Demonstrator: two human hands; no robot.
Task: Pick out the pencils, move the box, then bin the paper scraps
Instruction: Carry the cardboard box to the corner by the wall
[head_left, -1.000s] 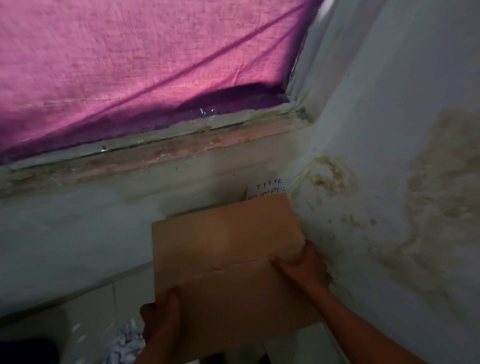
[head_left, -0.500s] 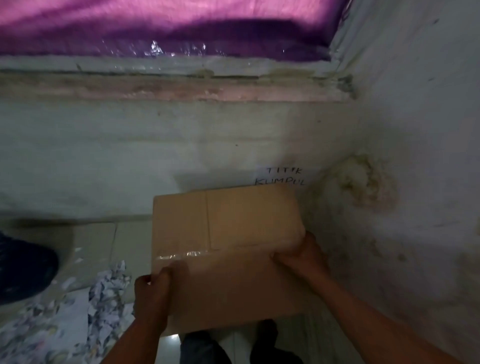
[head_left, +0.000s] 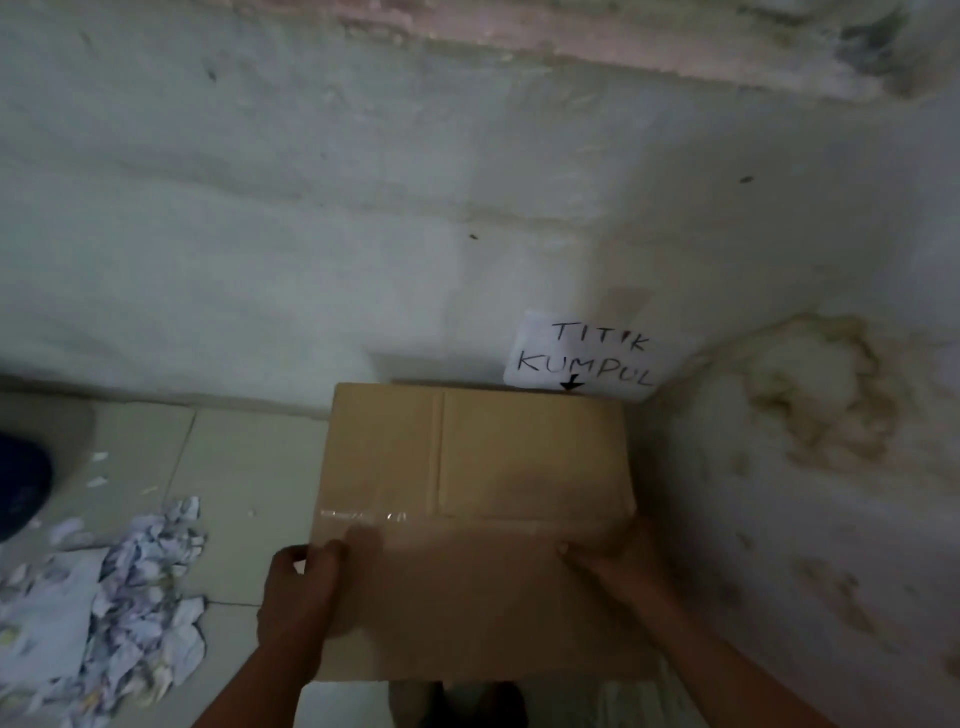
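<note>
Tiled floor (head_left: 244, 467): one box (head_left: 483, 467) gripped by left hand (head_left: 298, 608), right hand (head_left: 618, 566).

The pale tiled floor (head_left: 249, 457) runs to the far wall (head_left: 260, 260). A heap of crumpled paper scraps (head_left: 140, 597) lies on it at the near left, with a few small white bits (head_left: 97, 470) scattered just beyond. A dark blue object (head_left: 21, 488) sits at the left edge. Whether the cardboard box (head_left: 493, 467) in the right corner rests on the tiles cannot be told.
</note>
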